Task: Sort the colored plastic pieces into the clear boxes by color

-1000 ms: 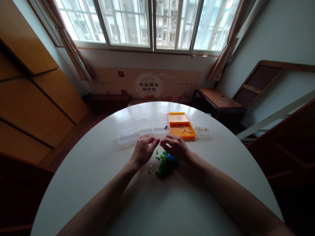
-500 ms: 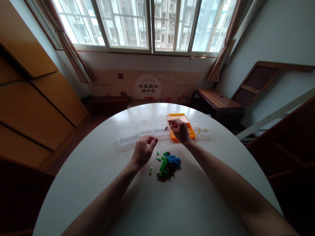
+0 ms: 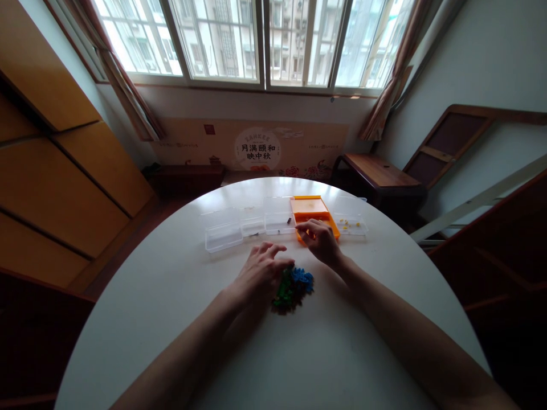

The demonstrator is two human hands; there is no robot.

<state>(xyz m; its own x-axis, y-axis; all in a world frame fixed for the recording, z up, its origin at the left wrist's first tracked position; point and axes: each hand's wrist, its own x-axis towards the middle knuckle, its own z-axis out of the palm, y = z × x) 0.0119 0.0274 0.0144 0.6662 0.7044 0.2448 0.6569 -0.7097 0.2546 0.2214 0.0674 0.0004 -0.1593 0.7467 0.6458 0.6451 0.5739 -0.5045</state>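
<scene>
Stretched over the near left of a small pile of green bricks [image 3: 282, 293], my left hand [image 3: 262, 267] has its fingers apart. It covers part of the pile; whether it touches the bricks I cannot tell. Blue bricks [image 3: 302, 279] are heaped against the pile's right side. My right hand [image 3: 318, 240] is raised at the front of an orange box [image 3: 308, 204] with its lid up. Its fingers are curled together toward the left, and anything between them is hidden or too small to name.
Clear plastic boxes [image 3: 223, 238] stand in a row left of the orange box. One holds a small dark piece [image 3: 289, 220]. Right of the orange box, another clear box [image 3: 361, 230] contains several yellow pieces [image 3: 344, 223]. All stand on a round white table [image 3: 171, 285].
My left hand has moved right and opened out over the green bricks. My right hand has drawn back and down from the orange box's left edge. Small pieces now show in two clear boxes.
</scene>
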